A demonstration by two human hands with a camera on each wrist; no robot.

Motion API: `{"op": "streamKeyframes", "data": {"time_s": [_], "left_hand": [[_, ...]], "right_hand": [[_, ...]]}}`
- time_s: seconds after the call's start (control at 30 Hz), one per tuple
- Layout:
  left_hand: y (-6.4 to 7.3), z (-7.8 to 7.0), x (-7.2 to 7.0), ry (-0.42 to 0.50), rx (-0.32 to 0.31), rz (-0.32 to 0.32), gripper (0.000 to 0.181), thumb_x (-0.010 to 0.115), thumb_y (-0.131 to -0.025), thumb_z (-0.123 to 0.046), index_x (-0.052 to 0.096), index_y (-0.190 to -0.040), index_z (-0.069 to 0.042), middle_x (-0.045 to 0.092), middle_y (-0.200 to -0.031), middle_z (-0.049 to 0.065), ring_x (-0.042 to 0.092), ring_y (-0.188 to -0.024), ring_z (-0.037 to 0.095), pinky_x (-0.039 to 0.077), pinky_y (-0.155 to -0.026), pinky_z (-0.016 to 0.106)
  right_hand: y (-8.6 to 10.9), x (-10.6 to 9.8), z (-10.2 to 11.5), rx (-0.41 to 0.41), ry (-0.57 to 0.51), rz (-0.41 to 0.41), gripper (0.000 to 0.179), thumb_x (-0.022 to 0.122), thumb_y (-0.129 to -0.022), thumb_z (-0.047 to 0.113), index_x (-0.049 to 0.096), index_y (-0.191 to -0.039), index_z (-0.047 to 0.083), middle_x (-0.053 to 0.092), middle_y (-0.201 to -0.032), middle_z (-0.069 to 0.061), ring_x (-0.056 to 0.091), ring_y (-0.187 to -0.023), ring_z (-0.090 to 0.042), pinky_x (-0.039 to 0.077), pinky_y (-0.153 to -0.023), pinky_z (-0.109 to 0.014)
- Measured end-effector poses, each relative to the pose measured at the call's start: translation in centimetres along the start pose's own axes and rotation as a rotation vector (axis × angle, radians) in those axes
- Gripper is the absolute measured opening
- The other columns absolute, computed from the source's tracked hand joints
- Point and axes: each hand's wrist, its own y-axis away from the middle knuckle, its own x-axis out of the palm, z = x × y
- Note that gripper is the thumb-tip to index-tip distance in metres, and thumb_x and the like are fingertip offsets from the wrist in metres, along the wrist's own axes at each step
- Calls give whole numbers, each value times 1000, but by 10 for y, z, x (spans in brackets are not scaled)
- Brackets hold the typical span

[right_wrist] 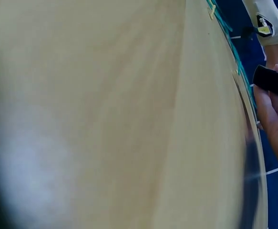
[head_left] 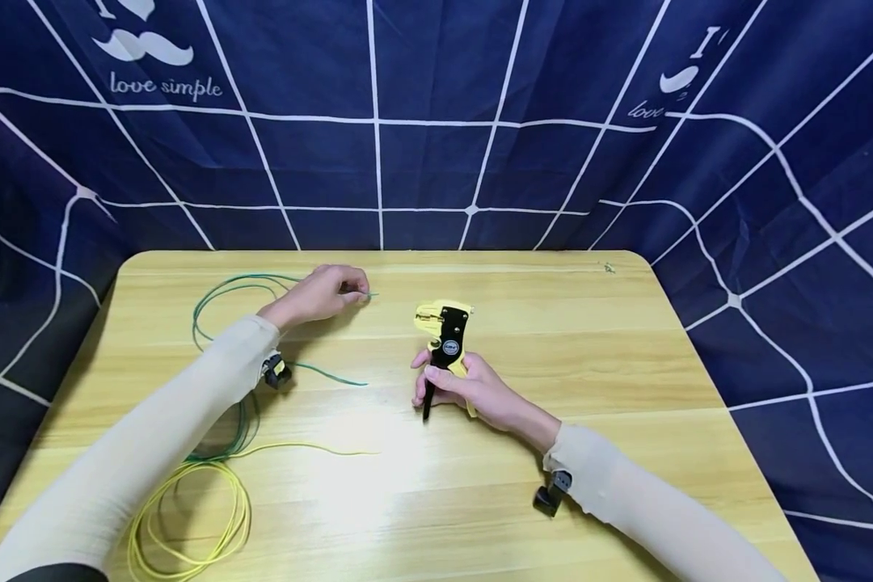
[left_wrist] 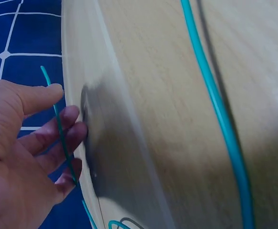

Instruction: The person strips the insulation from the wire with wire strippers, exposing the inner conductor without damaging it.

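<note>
Near the far left of the table my left hand [head_left: 323, 293] pinches a thin green wire [left_wrist: 60, 126]; the wire's short tip sticks out past the thumb and runs down across the fingers. My right hand [head_left: 480, 392] grips a yellow-and-black wire stripper [head_left: 451, 331] by its handles, head pointing away from me, over the middle of the table. Its black handle [right_wrist: 272, 82] shows at the right edge of the right wrist view. Between the hands, another green wire end [head_left: 335, 377] lies on the wood, apart from both.
A coil of yellow wire [head_left: 298, 444] lies at the front left, its free end stretching right. Green wire loops [head_left: 196, 315] spread around and under the left forearm. Small scraps [head_left: 609, 267] sit by the table's far right corner. A dark blue curtain [head_left: 436, 162] surrounds the table.
</note>
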Motion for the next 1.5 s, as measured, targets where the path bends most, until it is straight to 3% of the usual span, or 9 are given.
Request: {"op": "streamKeyframes", "data": {"time_s": [0.1, 0.27, 0.47, 0.77, 1.03, 1.27, 1.5], "left_hand": [[3, 2, -3, 126, -15, 33, 6, 69, -107, -1, 75, -107, -2, 68, -91, 12, 56, -83, 21, 46, -78, 38], [9, 6, -8, 277, -71, 53, 17, 68, -108, -4, 78, -121, -1, 74, -106, 17, 59, -89, 25, 46, -78, 32], [14, 7, -11, 290, -81, 27, 21, 68, -109, -5, 80, -126, -1, 75, -124, 17, 66, -104, 28, 51, -88, 33], [18, 8, -13, 296, -119, 4, 25, 67, -110, -9, 80, -131, -8, 68, -109, 16, 55, -92, 27, 48, -79, 34], [18, 7, -15, 287, -79, -31, 24, 69, -108, -7, 81, -128, -8, 74, -119, 17, 51, -91, 25, 45, -86, 40], [18, 5, -16, 275, -40, -81, 20, 70, -108, -8, 82, -123, -5, 66, -102, 22, 55, -87, 26, 44, -74, 32], [20, 5, -18, 285, -30, -88, 20, 70, -107, -5, 82, -123, -3, 60, -97, 21, 50, -83, 24, 41, -70, 29]], "right_hand": [[-4, 1, 2, 21, -16, -11, 28, 55, -115, 10, 53, -134, -10, 70, -102, -21, 73, -100, -37, 57, -100, -59], [-12, 0, 4, 58, -22, -24, 30, 58, -114, 11, 54, -134, -10, 69, -103, -21, 72, -101, -35, 56, -100, -59], [-23, -3, 6, 80, 34, -5, 34, 56, -115, 11, 51, -137, -14, 71, -106, -22, 72, -102, -33, 57, -100, -57], [-49, -4, 9, 100, 89, -49, 24, 60, -114, 13, 60, -130, -4, 72, -100, -21, 73, -90, -33, 62, -90, -52], [-66, -5, 11, 147, 92, -54, 32, 60, -114, 12, 55, -134, -13, 71, -97, -18, 72, -88, -31, 62, -89, -48], [-74, -5, 10, 160, 98, -48, 37, 60, -114, 14, 53, -135, -16, 71, -97, -17, 72, -89, -29, 62, -91, -48], [-82, -6, 12, 164, 155, -54, 32, 63, -113, 19, 59, -128, -9, 71, -96, -16, 74, -87, -27, 62, -90, -48]]}}
